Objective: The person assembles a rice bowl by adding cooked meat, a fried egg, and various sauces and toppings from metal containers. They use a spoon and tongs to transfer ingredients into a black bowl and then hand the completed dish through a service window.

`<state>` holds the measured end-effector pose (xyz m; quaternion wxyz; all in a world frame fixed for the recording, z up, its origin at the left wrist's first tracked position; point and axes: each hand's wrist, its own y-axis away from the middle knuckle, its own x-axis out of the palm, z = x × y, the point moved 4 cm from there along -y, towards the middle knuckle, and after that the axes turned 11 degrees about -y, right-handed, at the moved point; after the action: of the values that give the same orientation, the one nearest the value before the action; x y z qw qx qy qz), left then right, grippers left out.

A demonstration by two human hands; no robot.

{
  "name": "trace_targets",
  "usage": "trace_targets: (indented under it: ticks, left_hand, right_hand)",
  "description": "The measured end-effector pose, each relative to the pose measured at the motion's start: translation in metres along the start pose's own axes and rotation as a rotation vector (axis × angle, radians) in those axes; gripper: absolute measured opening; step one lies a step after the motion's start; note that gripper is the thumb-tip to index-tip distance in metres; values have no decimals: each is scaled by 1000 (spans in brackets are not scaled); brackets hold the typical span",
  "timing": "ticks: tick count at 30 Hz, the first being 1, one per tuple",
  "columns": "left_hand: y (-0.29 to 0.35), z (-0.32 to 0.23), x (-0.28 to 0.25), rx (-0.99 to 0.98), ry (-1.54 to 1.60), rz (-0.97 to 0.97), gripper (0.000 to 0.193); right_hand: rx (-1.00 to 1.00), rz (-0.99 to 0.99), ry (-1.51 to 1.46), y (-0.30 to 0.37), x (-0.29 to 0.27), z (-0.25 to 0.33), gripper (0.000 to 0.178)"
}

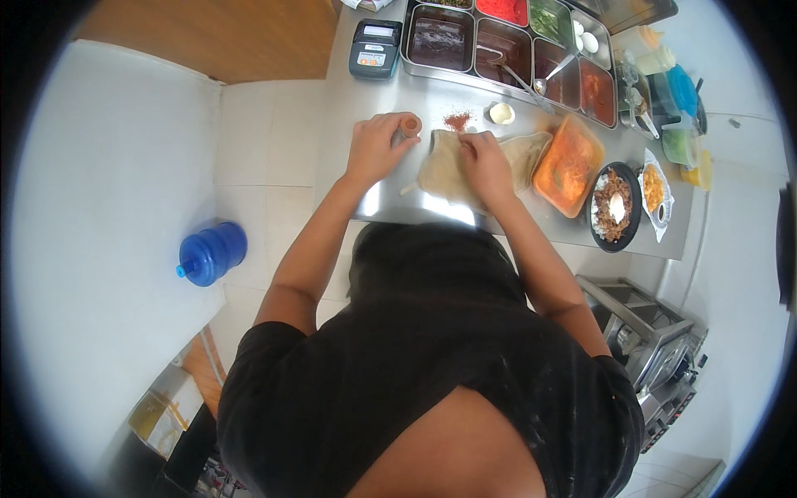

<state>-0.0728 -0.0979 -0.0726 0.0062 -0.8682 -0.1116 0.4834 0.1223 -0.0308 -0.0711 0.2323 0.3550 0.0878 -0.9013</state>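
My left hand (378, 149) is curled round a small round container (410, 126) with reddish-brown contents, resting on or just above the steel counter. A beige cloth (444, 170) lies spread near the counter's front edge. My right hand (487, 168) rests on it, fingers closed on its upper edge. Just beyond those fingertips is a small heap of red-brown powder (457, 122) on the steel. A small pale cup or lid (501, 113) sits to the right of the powder. An orange-stained plastic tub (569, 166) stands right of the cloth.
Steel food pans (502, 51) with sauces and ladles line the back. A small dark printer-like device (374, 48) stands at the back left. At right are a black bowl of rice and meat (613, 206) and a foil-lined tray (656, 195). A blue water jug (213, 253) lies at left.
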Motion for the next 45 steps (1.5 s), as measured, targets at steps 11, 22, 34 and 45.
trace_targets:
  ticks: [11, 22, 34, 45]
  left_hand:
    - [-1, -13, 0, 133, -26, 9, 37]
    - [8, -15, 4, 167, 8, 5, 37]
    - [5, -33, -4, 348, -75, -7, 37]
    - [1, -42, -6, 511, -78, -35, 36]
  right_hand:
    - [-37, 74, -123, -8, -20, 19, 19]
    - [256, 132, -646, -5, -8, 10, 23]
    - [399, 360, -792, -4, -16, 32, 32]
    - [600, 393, -1045, 6, -18, 23, 34]
